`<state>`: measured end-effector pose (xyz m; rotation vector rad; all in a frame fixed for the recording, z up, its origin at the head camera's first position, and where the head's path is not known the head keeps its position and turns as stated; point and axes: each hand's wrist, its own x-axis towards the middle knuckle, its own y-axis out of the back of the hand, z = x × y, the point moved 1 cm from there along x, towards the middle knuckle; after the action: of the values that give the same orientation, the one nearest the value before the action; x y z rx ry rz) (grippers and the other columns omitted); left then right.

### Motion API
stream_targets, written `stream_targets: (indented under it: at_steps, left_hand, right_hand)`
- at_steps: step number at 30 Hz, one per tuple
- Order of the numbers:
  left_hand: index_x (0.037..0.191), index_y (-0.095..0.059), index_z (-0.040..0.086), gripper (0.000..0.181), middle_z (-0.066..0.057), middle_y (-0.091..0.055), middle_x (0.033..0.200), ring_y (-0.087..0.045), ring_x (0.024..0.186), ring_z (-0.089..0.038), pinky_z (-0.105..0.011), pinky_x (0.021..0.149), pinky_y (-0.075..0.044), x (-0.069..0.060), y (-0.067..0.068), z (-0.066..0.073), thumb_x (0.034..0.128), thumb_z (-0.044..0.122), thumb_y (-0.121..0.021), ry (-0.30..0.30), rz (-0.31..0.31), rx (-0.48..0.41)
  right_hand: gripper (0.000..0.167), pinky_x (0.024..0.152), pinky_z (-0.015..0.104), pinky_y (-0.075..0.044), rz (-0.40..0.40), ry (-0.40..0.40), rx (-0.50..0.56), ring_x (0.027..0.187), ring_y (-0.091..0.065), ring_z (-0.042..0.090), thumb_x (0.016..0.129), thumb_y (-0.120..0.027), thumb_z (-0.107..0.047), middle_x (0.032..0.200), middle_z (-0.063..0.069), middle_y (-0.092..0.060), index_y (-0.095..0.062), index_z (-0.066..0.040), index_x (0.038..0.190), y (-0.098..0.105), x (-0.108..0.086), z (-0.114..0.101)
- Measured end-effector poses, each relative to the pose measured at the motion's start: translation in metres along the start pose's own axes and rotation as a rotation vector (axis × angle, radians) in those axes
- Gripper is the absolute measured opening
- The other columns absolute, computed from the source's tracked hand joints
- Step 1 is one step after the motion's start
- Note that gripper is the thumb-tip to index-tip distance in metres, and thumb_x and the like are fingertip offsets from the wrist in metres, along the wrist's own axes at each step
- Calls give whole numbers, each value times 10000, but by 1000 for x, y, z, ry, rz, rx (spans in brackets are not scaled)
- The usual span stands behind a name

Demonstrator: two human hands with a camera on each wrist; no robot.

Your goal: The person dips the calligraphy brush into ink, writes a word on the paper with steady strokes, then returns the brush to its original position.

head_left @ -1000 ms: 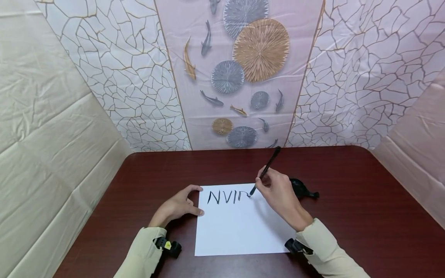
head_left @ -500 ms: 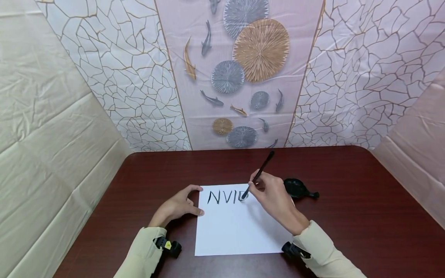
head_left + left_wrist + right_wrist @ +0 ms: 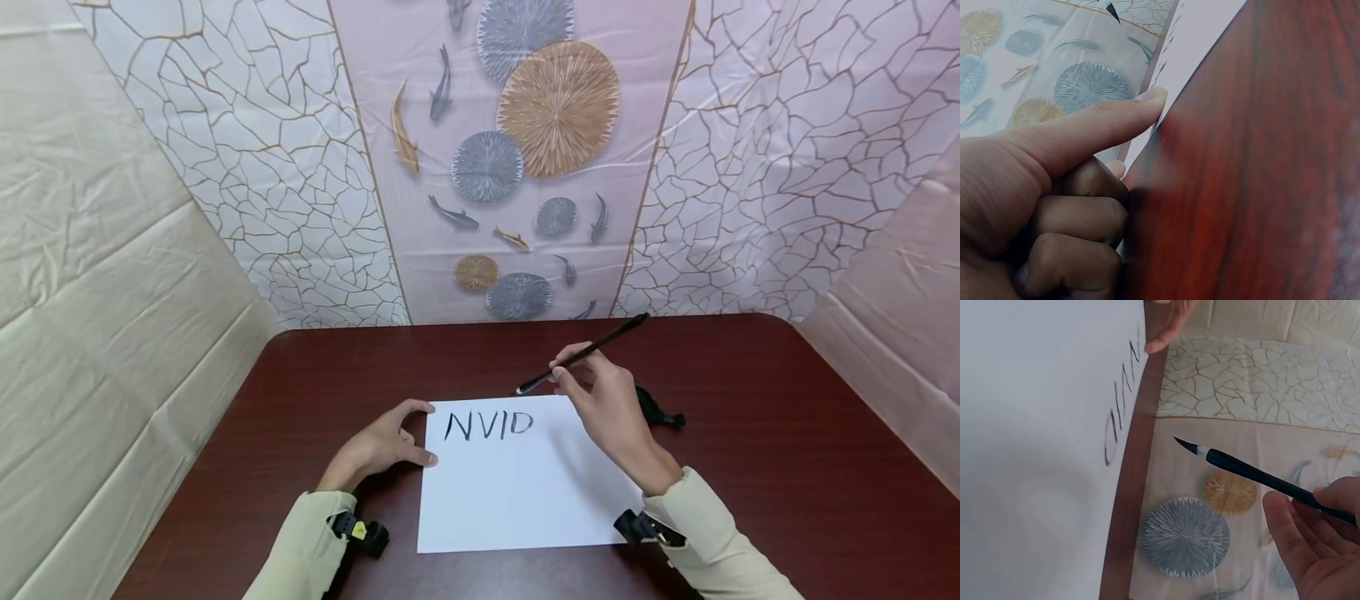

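On the table lies a white sheet of paper (image 3: pixel 510 508) bearing the hand-drawn black letters NVID (image 3: pixel 503 425) near its top left. My right hand (image 3: pixel 611 417) pinches a slim black writing brush (image 3: pixel 615 335). Seen from the right wrist, the dark pointed tip of the brush (image 3: pixel 1254 475) is lifted off the sheet, near its top edge. My left hand (image 3: pixel 382 446) rests at the paper's left side, thumb and index finger touching the edge. In the left wrist view the thumb (image 3: pixel 1104 125) is stretched out straight while several other fingers are curled under.
A black dish with a short handle (image 3: pixel 660 410) sits on the table, partly hidden behind my right hand. The dark red-brown table (image 3: pixel 337 367) ends at a patterned cloth backdrop (image 3: pixel 525 167), with plain pale cloth (image 3: pixel 112 333) on both sides.
The curved stroke of the letter D has been drawn down and closed. My right hand has since lifted the brush up off the paper, and its shaft now leans further right.
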<state>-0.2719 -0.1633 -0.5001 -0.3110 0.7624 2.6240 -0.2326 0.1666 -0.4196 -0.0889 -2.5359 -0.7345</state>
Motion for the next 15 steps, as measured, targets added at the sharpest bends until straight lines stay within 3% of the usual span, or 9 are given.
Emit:
stream_targets:
  at_steps: [10, 15]
  left_hand:
    - [1478, -532, 160, 767, 9, -394, 607, -337, 539, -148, -310, 574, -344, -7, -1, 5, 814, 92, -910, -11, 22, -3]
    - [1484, -515, 150, 765, 22, -382, 607, -339, 543, -135, -288, 577, -350, -7, -1, 6, 824, 91, -897, -10, 13, 6]
  right_hand:
    - [125, 728, 313, -622, 26, -39, 35, 815, -743, 252, 1039, -648, -17, 951, 157, -713, -637, -18, 1164, 10, 4, 4]
    - [107, 713, 286, -611, 32, -54, -17, 811, -749, 237, 1051, -647, -58, 966, 145, -714, -645, -16, 1149, 13, 6, 9]
